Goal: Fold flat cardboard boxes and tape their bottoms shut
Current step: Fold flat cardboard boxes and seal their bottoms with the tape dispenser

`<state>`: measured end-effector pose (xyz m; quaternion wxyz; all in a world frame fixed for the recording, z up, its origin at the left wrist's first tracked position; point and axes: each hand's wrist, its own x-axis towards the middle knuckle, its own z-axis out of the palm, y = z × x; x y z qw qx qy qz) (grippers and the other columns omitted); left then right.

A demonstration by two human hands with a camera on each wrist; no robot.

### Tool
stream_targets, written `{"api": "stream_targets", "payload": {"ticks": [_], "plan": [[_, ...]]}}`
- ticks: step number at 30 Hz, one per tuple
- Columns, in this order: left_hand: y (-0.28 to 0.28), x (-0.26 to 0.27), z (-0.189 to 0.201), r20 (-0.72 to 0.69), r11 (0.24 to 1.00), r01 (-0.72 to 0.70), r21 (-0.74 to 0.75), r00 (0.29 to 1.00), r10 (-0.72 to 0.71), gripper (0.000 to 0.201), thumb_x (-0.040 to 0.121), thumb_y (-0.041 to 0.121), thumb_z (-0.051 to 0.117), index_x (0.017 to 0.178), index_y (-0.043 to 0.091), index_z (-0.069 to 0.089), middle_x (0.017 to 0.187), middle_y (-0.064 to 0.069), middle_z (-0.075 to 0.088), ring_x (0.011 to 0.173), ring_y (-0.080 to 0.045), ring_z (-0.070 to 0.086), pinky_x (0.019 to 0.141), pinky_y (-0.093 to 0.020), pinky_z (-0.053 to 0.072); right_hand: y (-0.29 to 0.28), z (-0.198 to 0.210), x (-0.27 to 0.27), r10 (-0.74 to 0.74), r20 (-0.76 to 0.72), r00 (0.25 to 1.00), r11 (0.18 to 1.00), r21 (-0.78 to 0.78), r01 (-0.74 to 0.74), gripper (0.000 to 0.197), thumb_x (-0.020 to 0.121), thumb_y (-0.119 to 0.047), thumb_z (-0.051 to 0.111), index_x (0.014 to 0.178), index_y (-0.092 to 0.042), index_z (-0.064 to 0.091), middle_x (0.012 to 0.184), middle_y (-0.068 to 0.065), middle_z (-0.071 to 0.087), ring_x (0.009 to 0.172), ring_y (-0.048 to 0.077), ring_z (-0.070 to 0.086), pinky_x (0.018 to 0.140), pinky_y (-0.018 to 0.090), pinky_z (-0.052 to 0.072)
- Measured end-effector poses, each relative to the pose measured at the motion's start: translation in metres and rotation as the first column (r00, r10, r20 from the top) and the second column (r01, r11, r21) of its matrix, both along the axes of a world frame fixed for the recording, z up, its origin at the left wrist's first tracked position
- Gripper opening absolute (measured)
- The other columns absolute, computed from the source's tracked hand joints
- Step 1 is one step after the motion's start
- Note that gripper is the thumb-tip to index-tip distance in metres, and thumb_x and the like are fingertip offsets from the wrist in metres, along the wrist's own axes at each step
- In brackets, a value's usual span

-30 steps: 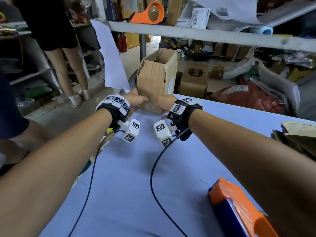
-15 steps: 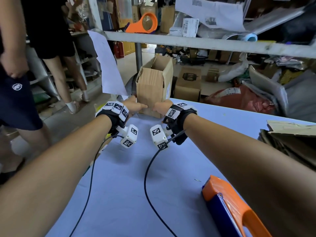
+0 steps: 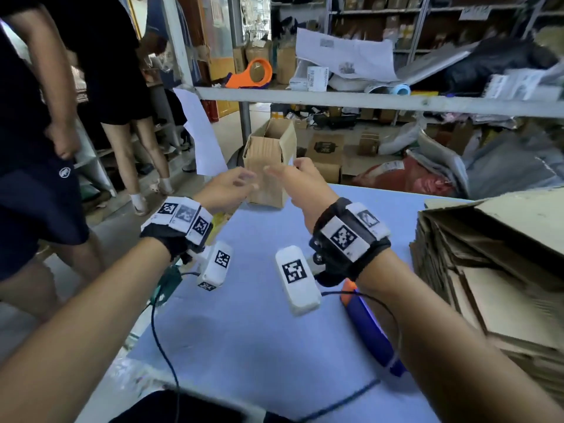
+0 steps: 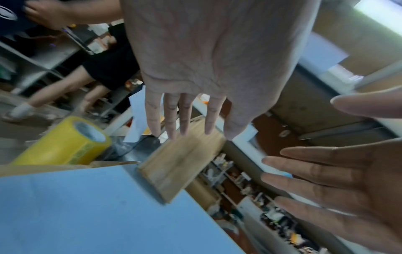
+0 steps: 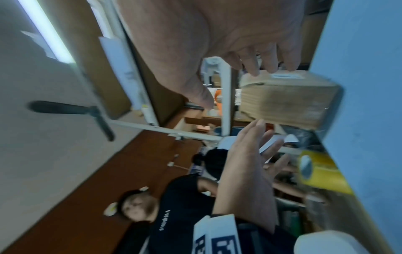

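Observation:
A folded cardboard box (image 3: 270, 166) stands upright with its top open at the far left corner of the blue table (image 3: 244, 331). My left hand (image 3: 241, 181) and right hand (image 3: 283, 172) hover just in front of it, fingers spread and holding nothing. In the left wrist view my left hand's fingers (image 4: 185, 116) are straight above the box (image 4: 180, 165). In the right wrist view the box (image 5: 287, 101) lies clear of my right hand's fingers (image 5: 267, 63). An orange and blue tape dispenser (image 3: 369, 328) lies on the table under my right forearm.
A stack of flat cardboard boxes (image 3: 488, 270) fills the table's right side. A yellow tape roll (image 4: 65, 144) sits below the table's left edge. Two people (image 3: 30, 148) stand to the left. A grey shelf rail (image 3: 366, 100) crosses behind the box, with an orange dispenser (image 3: 254, 73) on it.
Both hands were pressed against the box's lower front; they have let go and drawn back toward me with fingers spread. The box stays standing at the corner.

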<state>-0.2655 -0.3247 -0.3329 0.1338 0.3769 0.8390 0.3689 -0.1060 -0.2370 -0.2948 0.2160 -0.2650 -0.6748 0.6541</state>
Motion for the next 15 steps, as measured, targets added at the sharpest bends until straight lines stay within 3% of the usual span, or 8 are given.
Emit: {"api": "stream_targets", "payload": {"ticks": [2,5,9,10,13,14,15], "plan": [[-0.015,0.043,0.017,-0.028,0.993,0.081,0.084,0.996,-0.079,0.024,0.099,0.033,0.057,0.123,0.031,0.059,0.122,0.004,0.063,0.109,-0.013,0.059,0.082,-0.027,0.048,-0.023,0.011,0.055,0.028,-0.065,0.998,0.999,0.034,-0.026,0.053,0.097,-0.029,0.066,0.142,-0.018,0.040,0.123,-0.005,0.054,0.097,0.004,0.053,0.056,0.010,0.040],[-0.020,0.107,0.036,0.015,0.962,0.212,0.173,0.976,-0.218,0.025,0.099,0.037,0.058,0.123,0.031,0.061,0.123,0.009,0.063,0.113,-0.009,0.059,0.087,-0.030,0.052,-0.038,0.015,0.138,-0.026,-0.146,0.989,0.987,0.156,0.049,0.057,0.094,-0.038,0.069,0.145,-0.028,0.045,0.144,-0.014,0.049,0.133,0.005,0.045,0.081,0.012,0.038],[0.009,0.181,0.042,0.112,0.904,0.348,0.246,0.917,-0.384,0.028,0.099,0.033,0.058,0.126,0.031,0.054,0.127,0.003,0.061,0.119,-0.012,0.059,0.095,-0.037,0.054,-0.032,0.030,0.231,-0.105,-0.228,0.968,0.929,0.324,0.177,0.058,0.090,-0.046,0.071,0.141,-0.033,0.047,0.146,-0.017,0.050,0.136,-0.002,0.044,0.108,0.027,0.040],[0.020,0.199,0.041,0.126,0.894,0.368,0.254,0.904,-0.408,0.030,0.099,0.034,0.059,0.128,0.032,0.051,0.128,0.003,0.060,0.118,-0.010,0.058,0.094,-0.036,0.053,-0.025,0.036,0.251,-0.132,-0.240,0.962,0.916,0.340,0.210,0.058,0.091,-0.045,0.071,0.141,-0.031,0.047,0.145,-0.017,0.052,0.131,-0.005,0.048,0.106,0.025,0.042],[0.057,0.244,0.034,0.160,0.900,0.387,0.199,0.893,-0.420,0.050,0.098,0.041,0.058,0.143,0.031,0.040,0.137,0.000,0.051,0.112,-0.008,0.056,0.094,-0.038,0.052,0.012,0.049,0.300,-0.243,-0.268,0.932,0.862,0.380,0.334,0.050,0.097,-0.031,0.069,0.140,-0.018,0.046,0.119,-0.026,0.066,0.100,-0.020,0.059,0.077,0.002,0.046],[0.068,0.257,0.033,0.196,0.913,0.368,0.178,0.896,-0.399,0.056,0.097,0.045,0.057,0.147,0.031,0.035,0.135,-0.001,0.050,0.108,-0.012,0.055,0.098,-0.043,0.050,0.028,0.051,0.316,-0.319,-0.249,0.915,0.814,0.422,0.399,0.053,0.095,-0.034,0.070,0.139,-0.018,0.046,0.120,-0.023,0.065,0.104,-0.018,0.058,0.080,0.002,0.044],[0.078,0.267,0.032,0.238,0.927,0.342,0.154,0.897,-0.371,0.062,0.096,0.049,0.056,0.150,0.030,0.031,0.132,0.000,0.049,0.105,-0.017,0.053,0.100,-0.047,0.048,0.046,0.052,0.331,-0.411,-0.207,0.888,0.747,0.482,0.458,0.058,0.090,-0.042,0.071,0.139,-0.022,0.047,0.129,-0.015,0.060,0.118,-0.008,0.054,0.092,0.010,0.044]]}}
